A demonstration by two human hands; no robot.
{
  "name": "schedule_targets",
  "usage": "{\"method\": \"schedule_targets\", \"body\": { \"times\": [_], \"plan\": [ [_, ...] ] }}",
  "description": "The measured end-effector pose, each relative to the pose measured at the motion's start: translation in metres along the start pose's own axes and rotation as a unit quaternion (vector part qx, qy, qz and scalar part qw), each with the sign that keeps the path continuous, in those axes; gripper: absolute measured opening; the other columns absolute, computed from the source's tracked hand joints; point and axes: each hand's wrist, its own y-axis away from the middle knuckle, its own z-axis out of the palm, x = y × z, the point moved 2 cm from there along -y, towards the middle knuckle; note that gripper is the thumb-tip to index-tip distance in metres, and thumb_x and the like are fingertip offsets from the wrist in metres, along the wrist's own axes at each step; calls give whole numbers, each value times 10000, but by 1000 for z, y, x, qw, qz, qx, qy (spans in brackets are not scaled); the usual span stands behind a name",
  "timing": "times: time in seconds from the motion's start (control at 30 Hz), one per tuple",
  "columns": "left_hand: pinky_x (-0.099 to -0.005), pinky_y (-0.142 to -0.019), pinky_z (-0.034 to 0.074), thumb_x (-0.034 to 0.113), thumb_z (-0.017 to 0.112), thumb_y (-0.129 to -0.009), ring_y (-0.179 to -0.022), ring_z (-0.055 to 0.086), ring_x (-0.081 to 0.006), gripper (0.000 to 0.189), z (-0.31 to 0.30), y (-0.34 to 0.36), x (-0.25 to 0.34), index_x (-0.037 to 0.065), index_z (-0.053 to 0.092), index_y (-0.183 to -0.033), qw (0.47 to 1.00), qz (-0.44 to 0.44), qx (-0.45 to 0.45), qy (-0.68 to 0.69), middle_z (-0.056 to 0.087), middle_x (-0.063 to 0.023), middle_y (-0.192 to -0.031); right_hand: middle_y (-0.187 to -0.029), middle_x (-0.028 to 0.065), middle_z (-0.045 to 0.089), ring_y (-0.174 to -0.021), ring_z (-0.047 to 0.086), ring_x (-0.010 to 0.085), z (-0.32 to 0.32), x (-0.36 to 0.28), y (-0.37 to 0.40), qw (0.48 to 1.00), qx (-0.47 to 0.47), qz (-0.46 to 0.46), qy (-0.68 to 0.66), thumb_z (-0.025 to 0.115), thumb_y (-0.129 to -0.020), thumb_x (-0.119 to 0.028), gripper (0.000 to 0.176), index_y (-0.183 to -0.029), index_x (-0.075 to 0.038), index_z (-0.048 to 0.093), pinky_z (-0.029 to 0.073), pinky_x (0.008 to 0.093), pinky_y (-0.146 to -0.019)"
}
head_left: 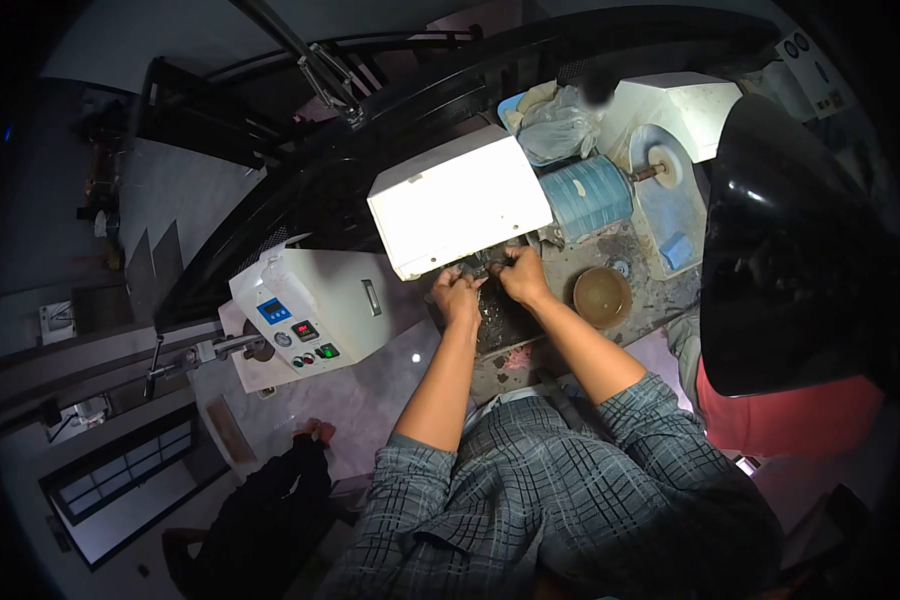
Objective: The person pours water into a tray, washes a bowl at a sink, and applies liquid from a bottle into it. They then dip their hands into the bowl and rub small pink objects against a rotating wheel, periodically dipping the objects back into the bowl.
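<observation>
Both hands reach under the front edge of a bright white housing (460, 205), above a dark wet tray (502, 318). My left hand (458, 292) has its fingers bent together at a small dark piece, too shaded to make out. Close by on the right, my right hand (520, 274) has curled fingers at the dark area below the housing; what they hold, if anything, is hidden. A blue ribbed motor (587, 198) lies right of the housing. The round brown bowl (602, 297) stands right of my right hand.
A white control box (315, 305) with displays and buttons stands at the left. A plastic bag (560, 128) lies behind the motor. At the right are a white basin (667, 225) with a blue block and a large black cover (790, 250). Another person in dark clothes (260, 520) is at lower left.
</observation>
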Motion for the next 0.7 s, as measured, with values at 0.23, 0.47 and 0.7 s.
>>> {"method": "schedule_targets", "body": {
  "times": [0.23,0.47,0.7],
  "plan": [
    [-336,-640,568,-128,412,-809,-691,569,-162,168,3,-12,2,-5,522,-782,998,-47,28,-44,538,-82,-831,-744,88,683,-662,586,109,12,15,-1,995,78,11,-62,659,-733,4,102,-831,22,682,473,277,-663],
    [-353,-667,548,-157,398,-785,-778,615,-232,226,-3,1,-18,41,506,-776,992,-72,-51,89,561,-91,-856,-804,220,663,-773,668,303,-13,-17,33,993,98,-70,12,696,-701,-61,180,-852,35,674,497,345,-720],
    [-413,-679,570,-170,416,-783,-725,586,-221,219,-10,-17,-13,37,488,-796,996,-63,-36,46,513,-78,-842,-805,196,680,-753,669,255,1,-5,13,995,87,14,-52,691,-702,-53,161,-834,38,682,495,330,-710]
  ]
}}
